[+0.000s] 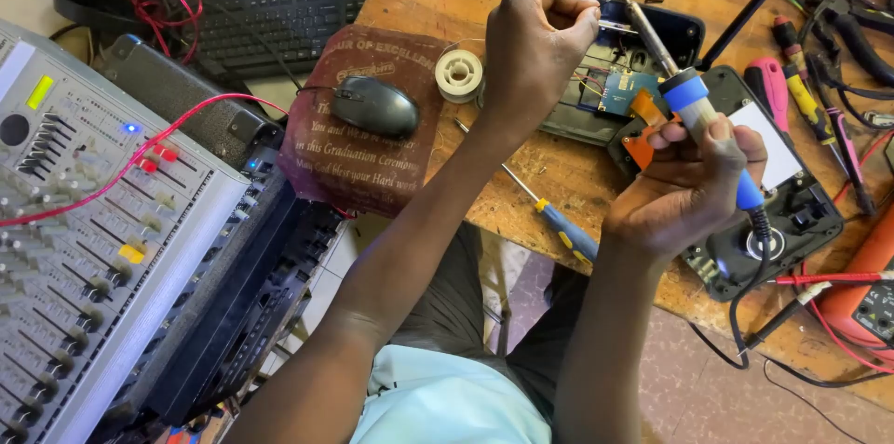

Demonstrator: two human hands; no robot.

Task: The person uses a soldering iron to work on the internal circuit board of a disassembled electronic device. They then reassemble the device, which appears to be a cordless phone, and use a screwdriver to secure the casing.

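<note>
Soldering iron: the blue-handled soldering iron with a metal shaft (684,90) is tilted, its tip over the opened black plastic device case (643,44) on the worn wooden workbench (559,174).
Right hand: the right hand (684,188) has its fingers wrapped tight around the iron's handle.
Left hand: the left hand (535,39) has its fingertips pinched together on a thin strand of solder wire (616,27) just beside the iron's tip.
Board: a small blue circuit board (622,90) lies in the case.
Nearby: a white solder spool (459,74), a black computer mouse (375,107) on a maroon printed cloth (345,160), and a blue-and-yellow-handled screwdriver (559,225).
Left edge: a grey audio mixer with sliders (74,248).
</note>
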